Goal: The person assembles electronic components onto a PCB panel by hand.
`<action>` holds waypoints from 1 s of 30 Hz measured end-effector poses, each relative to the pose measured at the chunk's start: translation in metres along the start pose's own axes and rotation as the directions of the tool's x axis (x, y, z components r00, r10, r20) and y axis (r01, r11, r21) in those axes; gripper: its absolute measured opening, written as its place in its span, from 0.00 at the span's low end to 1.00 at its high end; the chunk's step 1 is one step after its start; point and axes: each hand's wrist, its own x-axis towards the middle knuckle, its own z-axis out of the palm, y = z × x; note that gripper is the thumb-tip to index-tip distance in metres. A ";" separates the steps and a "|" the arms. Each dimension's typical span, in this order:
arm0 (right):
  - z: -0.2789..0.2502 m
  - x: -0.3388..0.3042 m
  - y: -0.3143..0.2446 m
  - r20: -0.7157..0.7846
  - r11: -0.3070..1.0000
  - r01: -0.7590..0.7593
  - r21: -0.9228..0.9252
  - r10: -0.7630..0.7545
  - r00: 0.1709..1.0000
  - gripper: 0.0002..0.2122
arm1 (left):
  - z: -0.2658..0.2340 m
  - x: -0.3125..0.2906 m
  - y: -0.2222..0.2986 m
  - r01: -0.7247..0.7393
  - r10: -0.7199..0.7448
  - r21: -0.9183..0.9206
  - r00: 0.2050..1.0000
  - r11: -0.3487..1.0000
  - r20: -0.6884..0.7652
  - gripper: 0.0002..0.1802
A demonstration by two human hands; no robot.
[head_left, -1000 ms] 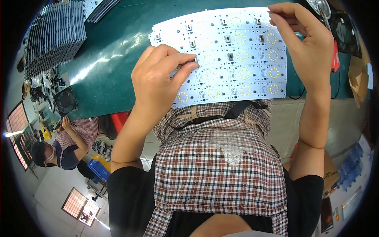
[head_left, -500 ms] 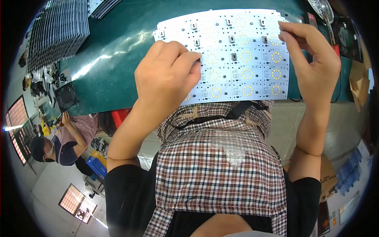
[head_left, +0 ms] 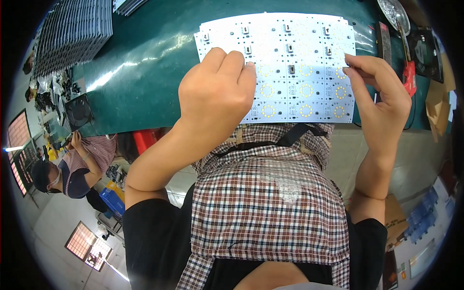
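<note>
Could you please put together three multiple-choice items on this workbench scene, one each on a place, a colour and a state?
1. Where does the stack of panels lie?
A. on the mat's far left
B. under the right hand
C. on the floor

2. What colour is the bench mat?
A. red
B. dark green
C. yellow

3. How is the white LED panel handled?
A. lying untouched
B. folded in half
C. touched by both hands

Answers: 1 A, it sits at the upper left. 2 B, the surface shows dark green. 3 C, the left hand covers its left part, the right hand pinches its right edge.
</note>
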 end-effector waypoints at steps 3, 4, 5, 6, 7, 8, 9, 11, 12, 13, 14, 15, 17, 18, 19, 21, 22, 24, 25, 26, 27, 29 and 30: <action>-0.001 -0.003 0.000 0.017 1.000 -0.001 0.003 0.001 1.000 0.10 | 0.003 -0.002 0.000 -0.016 0.017 0.032 1.000 0.999 -0.026 0.10; 0.000 -0.004 0.000 0.024 1.000 -0.004 0.009 0.003 1.000 0.11 | 0.003 -0.002 0.000 -0.030 0.032 0.046 0.999 0.998 -0.040 0.10; 0.001 -0.006 0.000 0.026 1.000 -0.001 0.005 0.000 1.000 0.11 | 0.004 -0.003 -0.001 -0.028 0.030 0.045 0.999 0.999 -0.044 0.10; 0.002 -0.008 -0.001 0.006 0.998 -0.053 0.041 0.052 0.999 0.11 | 0.005 -0.003 -0.004 -0.028 0.027 -0.004 0.998 1.000 -0.054 0.10; 0.002 -0.010 -0.001 -0.012 0.992 -0.104 0.076 0.105 0.994 0.10 | 0.006 -0.002 -0.006 -0.028 0.025 -0.053 0.998 0.998 -0.064 0.09; 0.002 -0.011 0.000 -0.012 0.992 -0.102 0.070 0.103 0.995 0.10 | 0.007 -0.001 -0.009 -0.027 0.023 -0.056 0.997 0.998 -0.069 0.09; 0.003 -0.013 0.001 -0.003 0.972 -0.187 0.142 0.189 0.982 0.10 | 0.007 0.000 -0.011 -0.037 0.031 -0.078 0.997 0.996 -0.077 0.08; 0.002 -0.014 0.004 0.012 0.941 -0.267 0.206 0.270 0.963 0.10 | 0.005 0.002 -0.014 -0.045 0.035 -0.102 0.995 0.994 -0.091 0.06; 0.000 -0.014 0.005 0.034 0.939 -0.278 0.203 0.277 0.960 0.09 | 0.003 0.003 -0.015 0.003 -0.011 -0.163 0.999 0.987 -0.047 0.07; -0.001 -0.014 0.006 0.056 0.936 -0.290 0.199 0.285 0.957 0.09 | 0.000 0.005 -0.015 0.052 -0.054 -0.221 0.999 0.974 -0.001 0.09; -0.002 -0.014 0.007 0.055 0.938 -0.289 0.190 0.284 0.957 0.09 | -0.002 0.006 -0.015 0.052 -0.055 -0.228 0.998 0.972 -0.007 0.09; -0.001 -0.014 0.009 0.072 0.933 -0.290 0.214 0.281 0.957 0.09 | -0.003 0.007 -0.015 0.078 -0.078 -0.223 0.997 0.972 0.011 0.09; -0.002 -0.014 0.012 0.087 0.929 -0.290 0.230 0.278 0.957 0.09 | -0.001 0.005 -0.013 0.103 -0.101 -0.224 0.995 0.969 0.023 0.09; -0.002 -0.013 0.012 0.091 0.930 -0.286 0.229 0.272 0.958 0.09 | 0.001 0.002 -0.013 0.092 -0.093 -0.216 0.996 0.972 0.005 0.08; -0.001 -0.013 0.013 0.096 0.932 -0.282 0.229 0.267 0.959 0.09 | 0.003 0.000 -0.013 0.081 -0.086 -0.208 0.996 0.975 -0.012 0.08; -0.001 -0.014 0.014 0.095 0.922 -0.298 0.246 0.283 0.954 0.09 | 0.002 -0.001 -0.016 0.097 -0.102 -0.248 0.995 0.964 -0.006 0.08; 0.000 -0.014 0.014 0.095 0.910 -0.315 0.268 0.300 0.949 0.08 | 0.002 -0.001 -0.017 0.113 -0.116 -0.284 0.993 0.952 0.006 0.08; 0.000 -0.014 0.013 0.090 0.899 -0.346 0.267 0.334 0.938 0.08 | 0.002 0.001 -0.015 0.117 -0.120 -0.295 0.993 0.948 0.008 0.08; 0.000 -0.015 0.013 0.084 0.886 -0.377 0.271 0.368 0.926 0.07 | 0.002 0.002 -0.014 0.121 -0.122 -0.303 0.992 0.945 0.013 0.08; -0.001 -0.015 0.014 0.085 0.887 -0.376 0.268 0.367 0.926 0.07 | 0.000 0.002 -0.015 0.121 -0.124 -0.305 0.992 0.945 0.011 0.08; -0.002 -0.015 0.015 0.099 0.899 -0.359 0.253 0.345 0.933 0.07 | -0.003 0.003 -0.016 0.123 -0.115 -0.311 0.992 0.942 0.046 0.07; -0.006 -0.014 0.016 0.111 0.911 -0.339 0.235 0.322 0.940 0.07 | -0.007 0.009 -0.022 0.124 -0.104 -0.318 0.992 0.940 0.078 0.06; -0.006 -0.013 0.014 0.128 0.921 -0.321 0.220 0.299 0.945 0.07 | -0.009 0.013 -0.028 0.121 -0.093 -0.354 0.991 0.927 0.095 0.06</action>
